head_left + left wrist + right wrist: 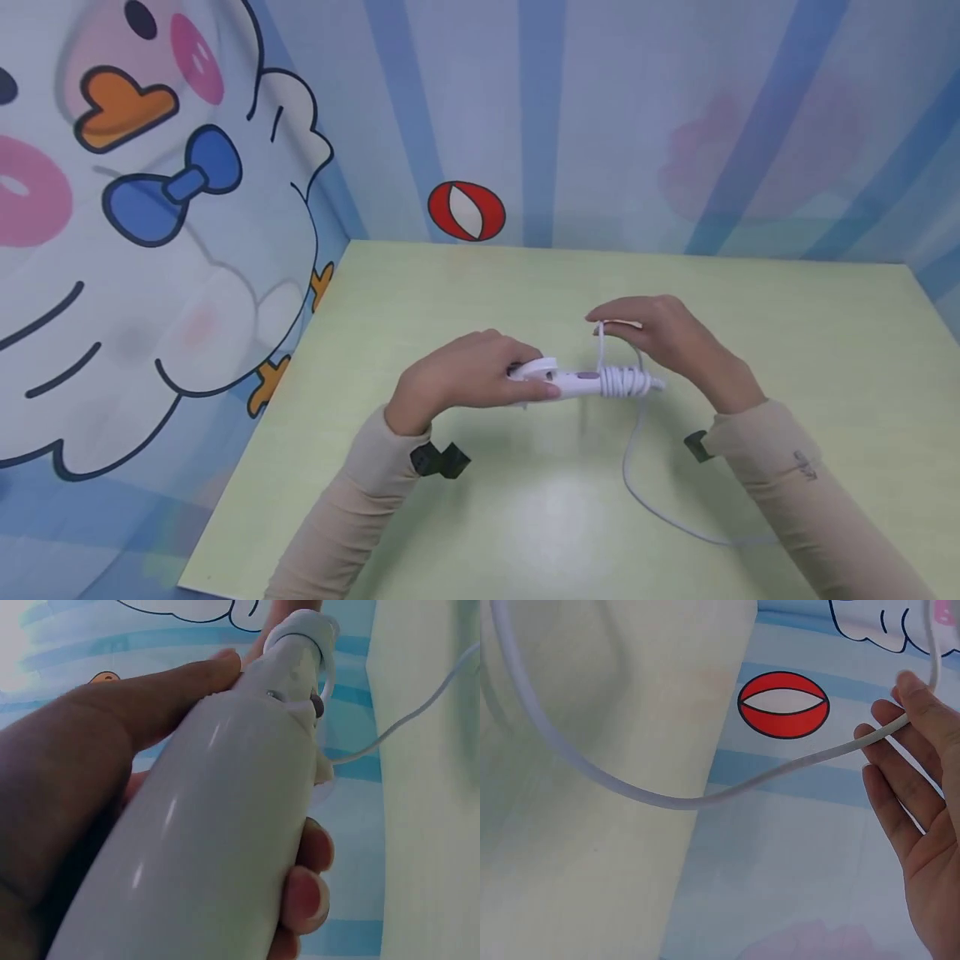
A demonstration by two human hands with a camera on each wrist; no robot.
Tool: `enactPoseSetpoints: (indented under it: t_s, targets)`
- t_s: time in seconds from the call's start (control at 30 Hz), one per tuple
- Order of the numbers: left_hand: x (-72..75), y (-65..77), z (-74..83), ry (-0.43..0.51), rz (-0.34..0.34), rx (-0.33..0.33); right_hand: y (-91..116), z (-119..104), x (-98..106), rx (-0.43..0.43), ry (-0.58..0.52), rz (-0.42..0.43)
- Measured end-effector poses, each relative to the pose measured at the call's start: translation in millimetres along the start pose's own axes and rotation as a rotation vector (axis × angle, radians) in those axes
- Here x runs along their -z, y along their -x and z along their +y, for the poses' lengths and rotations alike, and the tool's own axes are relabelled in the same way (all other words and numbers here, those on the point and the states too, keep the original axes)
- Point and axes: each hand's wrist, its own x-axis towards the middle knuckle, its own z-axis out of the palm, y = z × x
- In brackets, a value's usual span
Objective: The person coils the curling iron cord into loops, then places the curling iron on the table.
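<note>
My left hand (pixel 480 367) grips a white curling iron (pixel 577 384) around its body, holding it level over the table. In the left wrist view the glossy barrel (pixel 202 802) fills the middle, with fingertips curling round its far side. Several turns of white cord (pixel 626 382) are wound round the handle near its tail end. My right hand (pixel 675 337) is just above and right of the windings, pinching the cord between thumb and fingers. In the right wrist view the loose cord (pixel 682 803) runs from those fingers in a wide curve.
The free cord hangs down to the pale green table (pixel 450 292) and trails under the right forearm. A wall cloth with blue stripes, a cartoon bird (pixel 225 275) and a red-and-white ball print (pixel 467 211) stands at the back and left. Small black wrist devices (pixel 440 460) sit at both cuffs.
</note>
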Motion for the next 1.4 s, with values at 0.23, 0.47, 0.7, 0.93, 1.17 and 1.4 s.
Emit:
enactPoseSetpoints:
  t_s: [0.23,0.47,0.7,0.93,1.17,1.4]
  targets:
    - [-8.4,-11.2,3.2,-0.079,-0.026,0.111,-6,-12,8,0.018,0.138,-0.008]
    - [-15.8,-21.3,6.5,-0.228,0.014,0.270,-12,-31,7,0.088,0.296,0.030]
    - [-22.2,-24.7,3.4,-0.250,0.114,0.386,-12,-48,-5,0.026,0.380,0.071]
    - [-24.1,-24.3,-10.3,-0.179,0.311,0.438,-5,-66,-16,-0.163,0.298,0.082]
    - [-19.7,-21.1,-20.8,-0.103,0.426,0.393,12,-67,-27,-0.349,0.095,0.061]
    - [-14.3,-16.1,-18.5,-0.025,0.434,0.287,21,-45,-34,-0.375,0.005,0.067]
